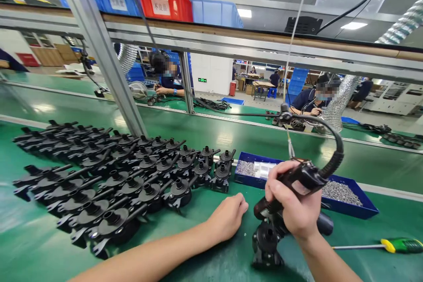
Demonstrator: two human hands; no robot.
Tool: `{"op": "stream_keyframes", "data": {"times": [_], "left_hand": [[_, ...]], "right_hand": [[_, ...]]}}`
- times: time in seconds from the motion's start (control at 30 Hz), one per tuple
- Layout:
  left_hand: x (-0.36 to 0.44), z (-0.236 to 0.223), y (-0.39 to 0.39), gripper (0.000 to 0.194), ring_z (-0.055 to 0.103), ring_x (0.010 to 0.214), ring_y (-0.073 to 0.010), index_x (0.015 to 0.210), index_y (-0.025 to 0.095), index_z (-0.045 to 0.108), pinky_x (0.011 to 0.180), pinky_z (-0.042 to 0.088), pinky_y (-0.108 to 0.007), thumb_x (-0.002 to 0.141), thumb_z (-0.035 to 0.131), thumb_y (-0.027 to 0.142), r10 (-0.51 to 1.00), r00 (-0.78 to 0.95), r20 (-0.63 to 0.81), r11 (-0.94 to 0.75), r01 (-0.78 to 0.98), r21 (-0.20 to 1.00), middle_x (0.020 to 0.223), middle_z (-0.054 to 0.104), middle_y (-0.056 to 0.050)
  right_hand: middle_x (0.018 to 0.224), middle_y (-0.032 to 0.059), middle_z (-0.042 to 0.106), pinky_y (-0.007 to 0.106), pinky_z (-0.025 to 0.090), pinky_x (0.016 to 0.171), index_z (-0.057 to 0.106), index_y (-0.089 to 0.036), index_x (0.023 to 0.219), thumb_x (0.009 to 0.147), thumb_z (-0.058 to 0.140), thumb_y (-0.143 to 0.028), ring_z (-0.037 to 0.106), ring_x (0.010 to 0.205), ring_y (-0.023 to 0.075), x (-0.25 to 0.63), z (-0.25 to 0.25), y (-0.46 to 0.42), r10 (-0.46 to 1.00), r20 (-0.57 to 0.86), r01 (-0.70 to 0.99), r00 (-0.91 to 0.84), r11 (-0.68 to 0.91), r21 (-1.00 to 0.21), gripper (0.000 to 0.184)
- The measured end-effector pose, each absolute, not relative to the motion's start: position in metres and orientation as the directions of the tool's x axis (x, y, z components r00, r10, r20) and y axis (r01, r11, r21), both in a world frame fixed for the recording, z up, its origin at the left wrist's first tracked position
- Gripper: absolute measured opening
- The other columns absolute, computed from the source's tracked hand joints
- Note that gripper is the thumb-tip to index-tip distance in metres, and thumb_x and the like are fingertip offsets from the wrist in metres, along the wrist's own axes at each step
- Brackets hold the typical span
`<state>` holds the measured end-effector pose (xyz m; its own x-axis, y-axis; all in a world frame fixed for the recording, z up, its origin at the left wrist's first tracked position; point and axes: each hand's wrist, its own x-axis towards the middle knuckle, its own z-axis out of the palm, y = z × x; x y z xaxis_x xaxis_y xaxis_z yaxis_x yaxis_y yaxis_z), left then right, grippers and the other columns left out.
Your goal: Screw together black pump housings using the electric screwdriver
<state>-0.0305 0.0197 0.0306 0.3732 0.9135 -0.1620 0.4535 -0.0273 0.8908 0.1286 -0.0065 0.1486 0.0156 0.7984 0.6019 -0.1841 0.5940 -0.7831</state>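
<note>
Two hands, one tool: right hand [294,205] wrapped firmly round a black corded power tool [304,180], just in front of the blue tray [247,179]; left hand [228,216] rests before the tray's left end, fingers curled, whether round anything I cannot tell.
Black housing [267,242]: in front of the tray, right below the tool's nose and beside the right hand; whether nose and housing touch is unclear.
Housing's look: dark plastic, upright spout on a rounded top, foot spreading at the base.
Similar housings [110,222]: many, in rows left of the tray, spouts up, slim side arms slanting.
Tray's contents: small metal screws [340,191] and a white container [262,169].
Screwdriver [401,245]: green-and-yellow handle, lying in front of the tray's right end.
Table [393,222]: glossy green, beneath the tray.
Room: beyond the tray, two seated co-workers; above it, a shelf with blue and red bins [163,3].
</note>
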Motion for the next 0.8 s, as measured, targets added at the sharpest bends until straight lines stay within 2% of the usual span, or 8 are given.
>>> {"op": "stream_keyframes", "data": {"times": [0.17, 0.27, 0.37, 0.43, 0.53, 0.6, 0.7, 0.8], "left_hand": [[-0.016, 0.027, 0.016, 0.028, 0.044, 0.043, -0.014, 0.077, 0.024, 0.045, 0.047, 0.03, -0.024, 0.101, 0.049, 0.038, 0.813, 0.418, -0.404, 0.235, 0.4, 0.886, 0.048, 0.04, 0.008], [0.001, 0.032, 0.019, 0.028, 0.045, 0.044, -0.0111, 0.077, 0.021, 0.051, 0.044, 0.032, -0.021, 0.098, 0.057, 0.039, 0.792, 0.446, -0.418, 0.304, 0.305, 0.902, 0.051, 0.048, 0.007], [0.01, 0.035, 0.005, 0.029, 0.048, 0.047, -0.0097, 0.08, 0.021, 0.05, 0.045, 0.041, -0.02, 0.099, 0.057, 0.042, 0.791, 0.438, -0.427, 0.374, 0.206, 0.904, 0.057, 0.051, 0.007], [0.008, 0.034, -0.012, 0.029, 0.052, 0.048, -0.0096, 0.083, 0.022, 0.046, 0.046, 0.046, -0.021, 0.101, 0.052, 0.043, 0.772, 0.44, -0.458, 0.434, 0.161, 0.886, 0.059, 0.053, 0.007], [-0.001, 0.033, -0.035, 0.027, 0.056, 0.045, -0.0083, 0.085, 0.021, 0.046, 0.044, 0.047, -0.019, 0.104, 0.049, 0.039, 0.714, 0.467, -0.522, 0.534, 0.119, 0.837, 0.061, 0.056, 0.006], [-0.009, 0.033, -0.04, 0.027, 0.051, 0.038, -0.0073, 0.084, 0.021, 0.046, 0.037, 0.039, -0.016, 0.106, 0.047, 0.035, 0.696, 0.451, -0.558, 0.565, 0.136, 0.814, 0.054, 0.051, 0.009], [-0.018, 0.037, -0.035, 0.029, 0.037, 0.027, -0.0079, 0.082, 0.024, 0.044, 0.028, 0.025, -0.016, 0.11, 0.04, 0.03, 0.697, 0.411, -0.588, 0.553, 0.214, 0.805, 0.041, 0.041, 0.013], [-0.02, 0.04, -0.027, 0.034, 0.033, 0.022, -0.0094, 0.076, 0.024, 0.045, 0.025, 0.017, -0.018, 0.11, 0.041, 0.03, 0.676, 0.429, -0.599, 0.553, 0.242, 0.797, 0.033, 0.041, 0.01]], "right_hand": [[0.074, -0.0018, 0.065, 0.027, 0.05, 0.051, 0.065, -0.022, 0.095, 0.092, 0.075, -0.025, 0.06, 0.053, 0.0134, 0.138, 0.165, -0.01, 0.806, 0.592, -0.099, 0.019, 0.59, -0.801, 0.01], [0.074, -0.0015, 0.066, 0.029, 0.051, 0.053, 0.065, -0.022, 0.096, 0.092, 0.076, -0.029, 0.061, 0.054, 0.0148, 0.15, 0.172, -0.012, 0.817, 0.575, 0.086, 0.041, 0.57, -0.817, 0.014], [0.067, -0.0023, 0.063, 0.029, 0.048, 0.053, 0.065, -0.021, 0.092, 0.089, 0.078, -0.033, 0.059, 0.055, 0.0153, 0.159, 0.174, -0.009, 0.877, 0.48, 0.341, 0.006, 0.45, -0.825, 0.018], [0.064, -0.0032, 0.06, 0.028, 0.045, 0.051, 0.064, -0.021, 0.09, 0.087, 0.077, -0.033, 0.057, 0.054, 0.0152, 0.156, 0.171, -0.004, 0.91, 0.413, 0.374, -0.035, 0.396, -0.839, 0.019], [0.067, -0.0019, 0.061, 0.029, 0.046, 0.051, 0.062, -0.021, 0.089, 0.087, 0.075, -0.033, 0.056, 0.054, 0.0154, 0.142, 0.159, 0.003, 0.91, 0.386, 0.204, -0.151, 0.411, -0.889, 0.018], [0.071, -0.0015, 0.064, 0.029, 0.048, 0.053, 0.062, -0.022, 0.093, 0.089, 0.075, -0.033, 0.057, 0.055, 0.015, 0.134, 0.153, 0.004, 0.885, 0.417, 0.048, -0.208, 0.435, -0.899, 0.017], [0.076, -0.0027, 0.065, 0.026, 0.047, 0.053, 0.062, -0.025, 0.1, 0.092, 0.075, -0.027, 0.058, 0.055, 0.0125, 0.134, 0.151, -0.001, 0.859, 0.475, -0.16, -0.193, 0.45, -0.879, 0.015], [0.079, -0.0031, 0.065, 0.023, 0.044, 0.05, 0.061, -0.026, 0.103, 0.092, 0.075, -0.025, 0.057, 0.052, 0.0101, 0.144, 0.157, -0.008, 0.861, 0.467, -0.309, -0.204, 0.396, -0.865, 0.018]]}}
